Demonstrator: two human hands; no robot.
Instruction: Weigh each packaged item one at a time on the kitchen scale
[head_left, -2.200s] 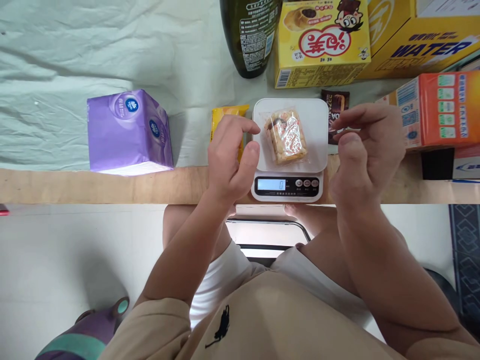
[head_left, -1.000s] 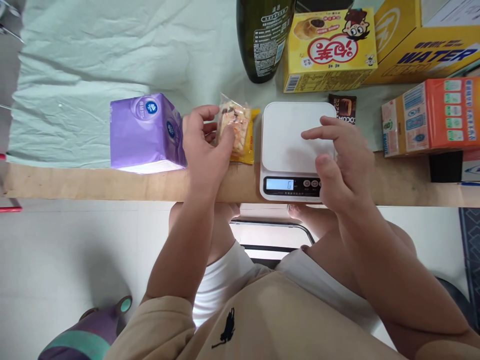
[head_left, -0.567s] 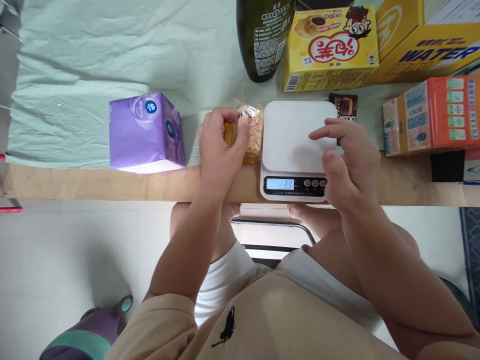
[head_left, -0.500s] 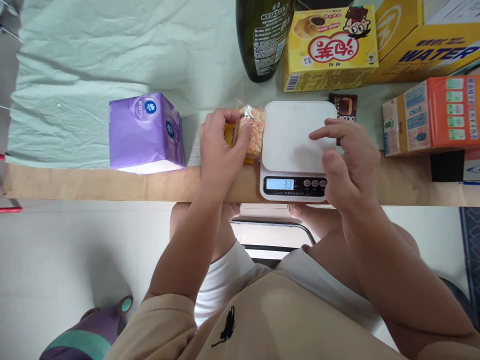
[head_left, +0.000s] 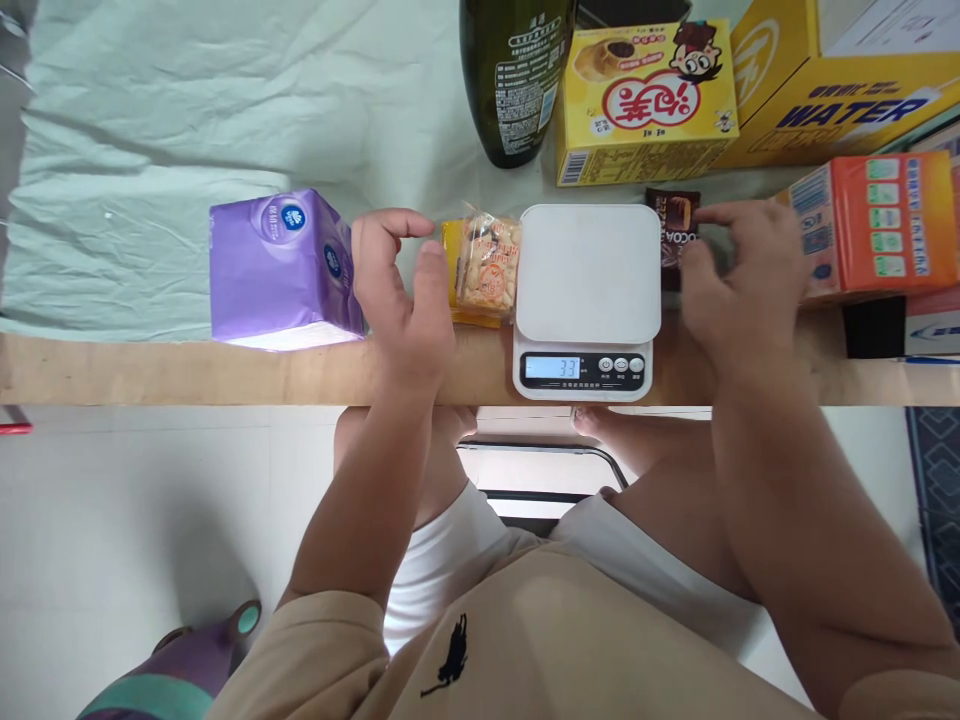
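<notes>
A white kitchen scale [head_left: 589, 275] lies at the table's front edge, its platform bare and its lit display showing 33. Left of it rests a clear-wrapped snack [head_left: 489, 265], on top of a yellow packet [head_left: 453, 250] that is mostly covered. My left hand [head_left: 401, 285] is just left of these, holding nothing, thumb and fingers apart. A dark brown cocoa snack packet [head_left: 677, 240] lies by the scale's right side. My right hand [head_left: 750, 270] is at that packet's right edge, thumb and index finger spread; whether they touch it I cannot tell.
A purple tissue pack [head_left: 274, 270] stands left of my left hand. Behind the scale are a dark green bottle [head_left: 517, 85], a yellow snack box [head_left: 649, 105] and a yellow water carton [head_left: 847, 90]. An orange pack [head_left: 885, 225] stands to the right. Pale green cloth [head_left: 187, 110] covers the table.
My left hand has let go of the wrapped snack and moved left. My right hand has gone from above the scale's platform to the right, beside the cocoa packet.
</notes>
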